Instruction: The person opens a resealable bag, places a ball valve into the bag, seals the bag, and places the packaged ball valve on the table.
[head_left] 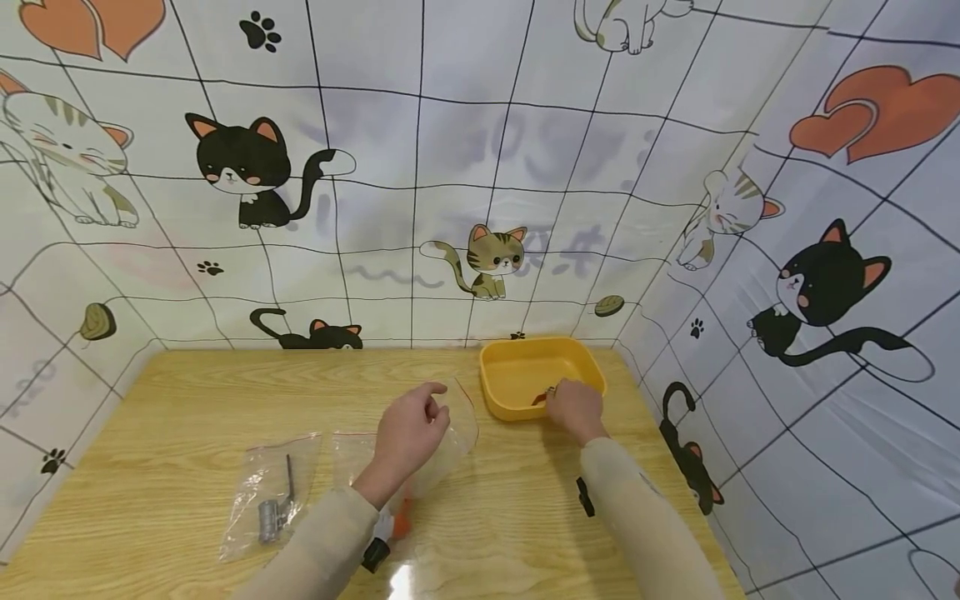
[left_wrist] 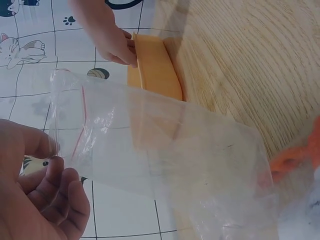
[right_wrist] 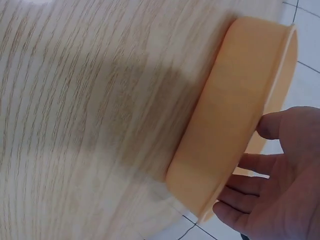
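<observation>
My left hand (head_left: 411, 429) pinches the top edge of a clear zip bag (left_wrist: 150, 130), just beside its red seal line. The bag hangs unfolded, and no contents show in it. Over the front rim of a yellow plastic tray (head_left: 498, 404) is my right hand (head_left: 576, 408), its fingers bent down into it. In the right wrist view, thumb and fingers are apart with no thing visible between them. A small red piece (head_left: 538, 399) shows in the tray by the fingertips; its kind is unclear.
Left on the wooden table lies a zip bag (head_left: 251, 479) with a grey metal cylinder (head_left: 268, 521) and a dark rod (head_left: 290, 479). An orange item (head_left: 402, 518) with a black end (head_left: 376, 554) lies partly under my left forearm. A small black piece (head_left: 585, 497) is beside my right sleeve.
</observation>
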